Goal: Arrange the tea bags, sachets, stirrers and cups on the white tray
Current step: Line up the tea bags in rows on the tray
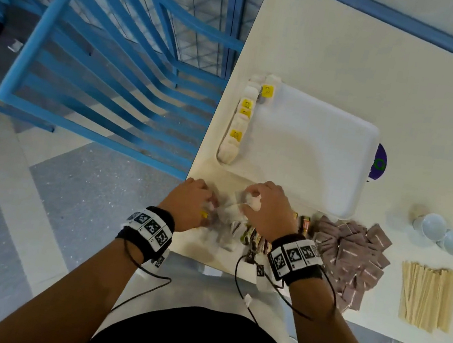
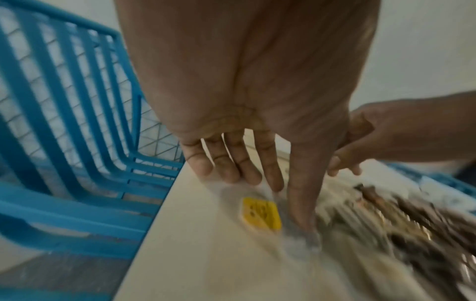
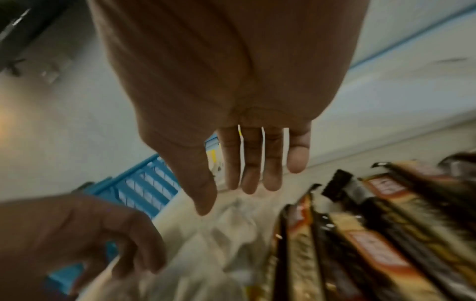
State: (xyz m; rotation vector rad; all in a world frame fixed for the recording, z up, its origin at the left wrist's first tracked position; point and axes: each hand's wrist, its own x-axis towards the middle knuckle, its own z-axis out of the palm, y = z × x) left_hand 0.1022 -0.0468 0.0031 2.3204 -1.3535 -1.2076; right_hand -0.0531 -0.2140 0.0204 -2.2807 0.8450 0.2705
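Roughly five tea bags [image 1: 238, 120] line the white tray [image 1: 311, 155] at 9 o'clock, their row running 12 to 6. Two cups [image 1: 441, 232] lie at 3 o'clock; left hand [image 1: 189, 204] and right hand [image 1: 268, 210] hover straight-fingered, gripping nothing, over loose tea bags [image 1: 230, 216]

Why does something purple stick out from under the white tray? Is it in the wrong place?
Maybe. A purple disc with a green mark pokes out from under the right edge of the white tray. It isn't a tea bag, sachet, stirrer or cup, and most of it is hidden.
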